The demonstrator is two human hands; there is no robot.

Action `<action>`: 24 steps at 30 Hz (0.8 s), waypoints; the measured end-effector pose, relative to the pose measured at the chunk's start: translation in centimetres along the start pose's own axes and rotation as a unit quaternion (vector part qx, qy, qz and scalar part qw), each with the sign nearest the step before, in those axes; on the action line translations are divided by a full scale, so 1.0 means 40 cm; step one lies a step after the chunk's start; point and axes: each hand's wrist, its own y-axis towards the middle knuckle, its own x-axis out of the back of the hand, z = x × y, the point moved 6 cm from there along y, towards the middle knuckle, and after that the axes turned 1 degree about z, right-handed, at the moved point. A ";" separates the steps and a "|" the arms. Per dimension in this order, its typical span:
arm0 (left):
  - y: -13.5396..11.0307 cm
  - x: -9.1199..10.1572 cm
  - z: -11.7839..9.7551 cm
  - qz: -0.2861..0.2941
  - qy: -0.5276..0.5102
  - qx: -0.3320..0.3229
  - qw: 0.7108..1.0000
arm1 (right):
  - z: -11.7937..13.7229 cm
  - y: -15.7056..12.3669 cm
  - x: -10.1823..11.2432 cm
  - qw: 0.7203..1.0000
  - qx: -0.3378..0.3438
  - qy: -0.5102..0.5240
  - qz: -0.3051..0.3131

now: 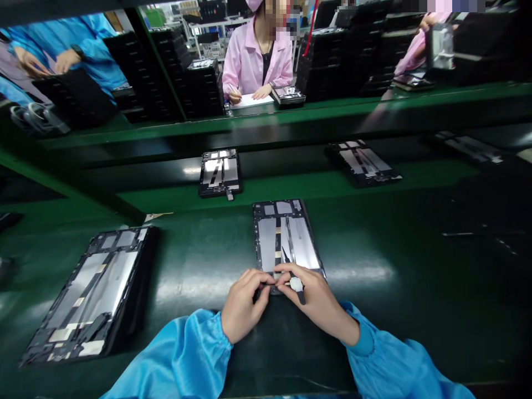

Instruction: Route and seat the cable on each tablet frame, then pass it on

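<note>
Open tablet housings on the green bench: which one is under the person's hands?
The centre housing on the near bench: the left hand and right hand meet at its near edge; the housing to its left lies untouched.

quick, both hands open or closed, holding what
left grip: closed at the lower edge of the tablet housing, anything held is hidden
right grip: closed on a dark pointed tool
</note>
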 end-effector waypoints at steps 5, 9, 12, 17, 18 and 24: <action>-0.009 0.008 -0.013 -0.002 0.058 -0.017 0.998 | 0.002 -0.002 -0.004 1.000 -0.003 -0.010 -0.010; -0.006 0.007 -0.011 -0.010 0.088 -0.037 0.995 | 0.009 -0.003 -0.002 1.000 0.006 -0.014 -0.009; -0.005 0.010 -0.013 -0.011 0.104 -0.070 0.992 | 0.018 -0.002 0.001 0.999 0.017 -0.026 0.007; -0.010 0.020 -0.017 -0.006 0.133 -0.080 0.988 | 0.032 -0.002 0.000 0.998 0.036 -0.025 0.037; -0.011 0.019 -0.017 0.000 0.136 -0.078 0.988 | 0.034 -0.003 0.000 0.998 0.041 -0.021 0.038; -0.016 0.011 -0.029 0.023 0.149 -0.097 0.984 | 0.036 -0.003 0.002 0.999 0.033 -0.015 0.025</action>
